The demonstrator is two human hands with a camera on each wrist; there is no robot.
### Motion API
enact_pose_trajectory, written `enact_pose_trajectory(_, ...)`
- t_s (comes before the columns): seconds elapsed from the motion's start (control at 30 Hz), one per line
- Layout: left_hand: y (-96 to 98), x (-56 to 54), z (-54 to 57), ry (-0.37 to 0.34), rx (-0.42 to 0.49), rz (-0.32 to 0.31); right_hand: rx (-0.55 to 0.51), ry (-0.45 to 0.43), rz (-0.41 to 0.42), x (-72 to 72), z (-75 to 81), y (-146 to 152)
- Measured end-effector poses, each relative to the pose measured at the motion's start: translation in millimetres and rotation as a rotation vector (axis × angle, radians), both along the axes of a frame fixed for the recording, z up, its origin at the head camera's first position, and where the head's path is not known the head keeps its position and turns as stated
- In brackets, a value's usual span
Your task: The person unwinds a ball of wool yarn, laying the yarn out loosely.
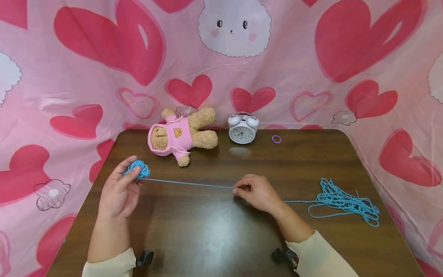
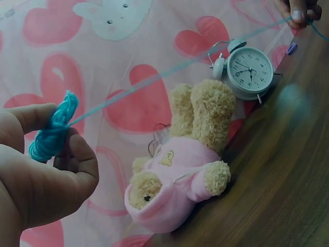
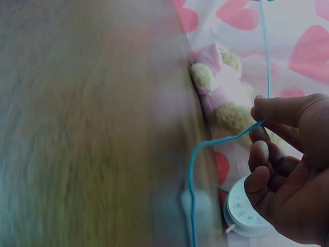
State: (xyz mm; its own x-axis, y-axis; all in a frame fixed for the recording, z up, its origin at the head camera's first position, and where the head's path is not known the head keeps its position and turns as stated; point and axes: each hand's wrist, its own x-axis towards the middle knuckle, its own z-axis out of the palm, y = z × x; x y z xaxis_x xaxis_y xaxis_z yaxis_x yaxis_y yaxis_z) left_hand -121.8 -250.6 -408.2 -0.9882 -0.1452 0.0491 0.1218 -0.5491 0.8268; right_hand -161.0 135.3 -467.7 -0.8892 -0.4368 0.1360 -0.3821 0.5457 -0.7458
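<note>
My left hand (image 1: 119, 192) holds a small wound ball of blue yarn (image 1: 141, 169) between thumb and fingers, above the left side of the table. From the ball a taut strand of yarn (image 1: 188, 183) runs across to my right hand (image 1: 257, 192), whose thumb and fingertips pinch it. Beyond the right hand the strand goes on to a loose, tangled heap of blue yarn (image 1: 346, 204) on the table's right side. In the left wrist view the yarn ball (image 2: 54, 128) shows as a wrapped bundle. The right wrist view shows the slack strand (image 3: 193, 180) hanging below the pinch.
A teddy bear (image 1: 180, 132) in a pink hoodie lies at the back left of the brown table (image 1: 214, 242). Next to it stands a white alarm clock (image 1: 243, 129), with a purple ring (image 1: 276, 139) to its right. A pink heart-patterned cloth (image 1: 221, 69) hangs behind.
</note>
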Motion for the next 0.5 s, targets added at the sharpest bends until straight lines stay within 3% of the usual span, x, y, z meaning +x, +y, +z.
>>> enact_pose_trajectory(0.5,1.0,-1.5,-3.0,-0.048,0.017,0.004,0.002,0.021,-0.089,8.1,9.8,46)
